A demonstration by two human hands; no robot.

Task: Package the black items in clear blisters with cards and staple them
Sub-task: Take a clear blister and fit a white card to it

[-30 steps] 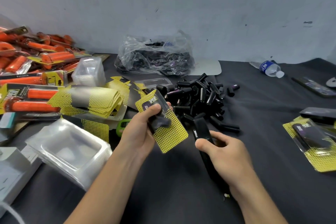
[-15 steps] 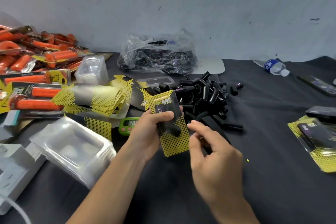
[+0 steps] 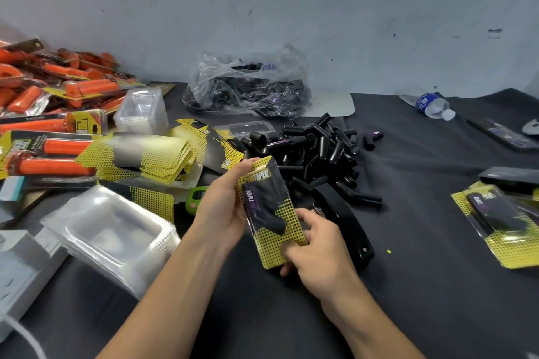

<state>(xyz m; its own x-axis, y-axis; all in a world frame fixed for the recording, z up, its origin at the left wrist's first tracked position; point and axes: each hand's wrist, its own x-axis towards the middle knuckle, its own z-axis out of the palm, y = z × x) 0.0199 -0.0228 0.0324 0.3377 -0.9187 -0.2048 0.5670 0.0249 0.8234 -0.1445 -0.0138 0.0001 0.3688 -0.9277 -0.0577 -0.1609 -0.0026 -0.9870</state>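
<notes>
Both hands hold one blister pack [image 3: 269,210], a clear blister over a yellow dotted card with black grips inside. My left hand [image 3: 224,207] grips its upper left edge. My right hand [image 3: 318,253] pinches its lower right corner. A black stapler [image 3: 344,221] lies on the cloth just right of the pack, free of either hand. Behind it sits a pile of loose black grips [image 3: 318,151]. A stack of yellow cards [image 3: 151,157] lies to the left, and a stack of clear blisters [image 3: 113,233] at the lower left.
Finished black packs [image 3: 507,221] lie at the right edge. Orange packaged grips [image 3: 49,114] fill the far left. A plastic bag of black grips [image 3: 248,84] sits at the back by the wall, a water bottle [image 3: 428,105] at the back right, a white box [image 3: 20,274] lower left.
My right hand let go of the stapler, which now lies on the cloth, and came over to take the pack's lower corner. The pack turned more upright in my left hand.
</notes>
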